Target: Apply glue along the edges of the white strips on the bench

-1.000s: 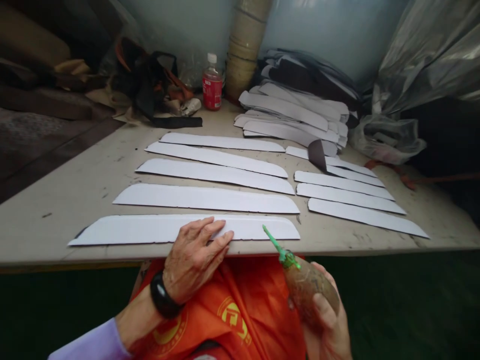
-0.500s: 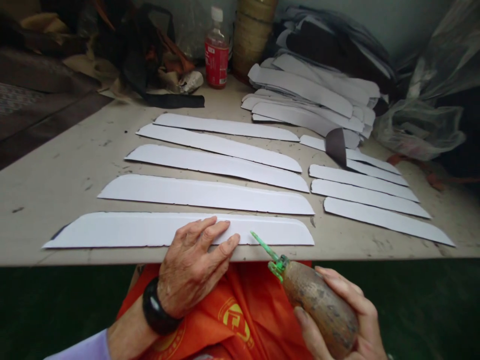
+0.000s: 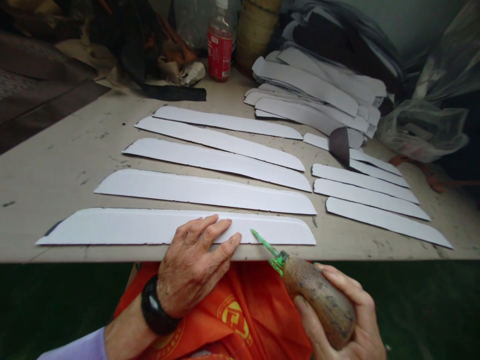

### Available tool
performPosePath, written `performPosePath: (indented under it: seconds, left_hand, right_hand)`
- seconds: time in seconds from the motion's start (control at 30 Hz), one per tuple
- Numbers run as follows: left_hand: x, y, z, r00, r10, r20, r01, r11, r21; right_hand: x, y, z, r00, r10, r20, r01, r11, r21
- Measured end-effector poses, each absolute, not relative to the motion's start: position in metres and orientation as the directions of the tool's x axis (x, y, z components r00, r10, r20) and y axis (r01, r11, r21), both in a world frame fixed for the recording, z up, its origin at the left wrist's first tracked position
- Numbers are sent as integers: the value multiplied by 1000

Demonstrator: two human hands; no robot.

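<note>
My left hand (image 3: pixel 193 262) lies flat with its fingers stretched out on the nearest long white strip (image 3: pixel 123 227) at the table's front edge. It wears a black bracelet. My right hand (image 3: pixel 343 312) is wrapped round a grimy brown squeeze bottle (image 3: pixel 318 300) with a green nozzle. The nozzle tip rests at the strip's near edge, just right of my left fingertips. Several more white strips (image 3: pixel 206 191) lie in rows behind it.
A pile of white and dark strips (image 3: pixel 318 85) sits at the back right. A red-labelled bottle (image 3: pixel 220 45) and a tan roll (image 3: pixel 258 30) stand behind. Dark fabric scraps (image 3: pixel 150 55) lie back left, plastic bags (image 3: pixel 423 127) at the right. An orange apron (image 3: pixel 232 312) covers my lap.
The bottle has tipped down and forward, bringing its green nozzle onto the nearest strip's edge. My left hand has stayed flat on the strip. The view has tilted downward.
</note>
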State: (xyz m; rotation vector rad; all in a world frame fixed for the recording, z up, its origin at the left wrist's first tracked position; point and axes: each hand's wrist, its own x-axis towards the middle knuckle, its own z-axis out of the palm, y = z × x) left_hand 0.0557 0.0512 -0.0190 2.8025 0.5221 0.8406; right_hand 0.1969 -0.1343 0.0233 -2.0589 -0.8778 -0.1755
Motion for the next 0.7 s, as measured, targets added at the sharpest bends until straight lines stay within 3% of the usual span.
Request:
performPosePath:
  seconds: [0.2, 0.4, 0.53, 0.7]
  left_hand:
    - [56, 52, -19, 776, 388, 497, 288, -919, 268]
    - [56, 51, -18, 778, 393, 491, 290, -917, 274]
    - [57, 51, -19, 780, 390, 489, 290, -918, 270]
    - [56, 51, -18, 781, 388, 490, 290, -919, 266]
  right_hand:
    - [190, -129, 36, 835, 445, 324, 525, -465, -713]
    - [194, -129, 33, 805, 484, 343, 564, -443, -697]
    - [200, -131, 32, 732, 541, 413, 661, -422, -620]
    - [195, -134, 42, 818, 461, 345, 563, -516, -646]
